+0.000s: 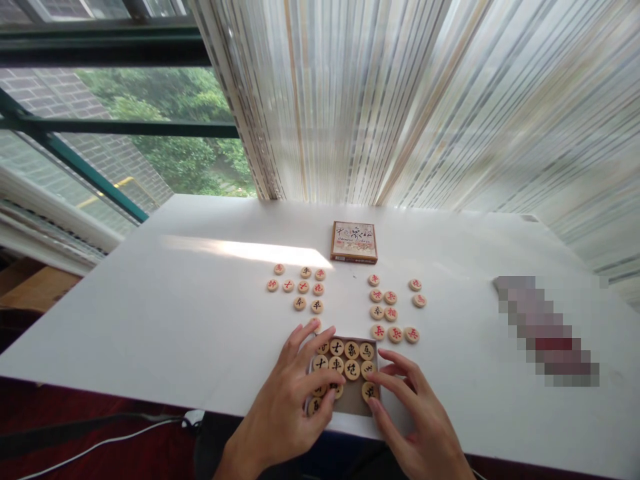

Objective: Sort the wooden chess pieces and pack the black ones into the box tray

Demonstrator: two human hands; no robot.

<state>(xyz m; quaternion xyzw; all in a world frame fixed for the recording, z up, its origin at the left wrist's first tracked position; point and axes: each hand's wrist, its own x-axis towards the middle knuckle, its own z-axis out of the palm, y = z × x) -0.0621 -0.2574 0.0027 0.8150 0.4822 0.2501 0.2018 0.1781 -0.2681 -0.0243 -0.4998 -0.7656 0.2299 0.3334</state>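
Observation:
An open shallow box [356,400] lies at the table's near edge, with rows of wooden Chinese chess pieces with black characters inside. My left hand [285,400] reaches over the box's left side. Its thumb and index finger close around a chess piece [338,391] in the third row, partly hiding it and its neighbours. On the right, my right hand [415,407] pinches another chess piece [369,391] between thumb and index finger, against the box's right wall. Bare box floor shows between these two pieces.
Loose chess pieces, mostly red-lettered, lie in a left group [303,287] and a right group [391,313] beyond the box. A printed Chinese chess box lid [355,241] lies farther back on the white table [150,320]. A pixelated object [547,333] lies far right.

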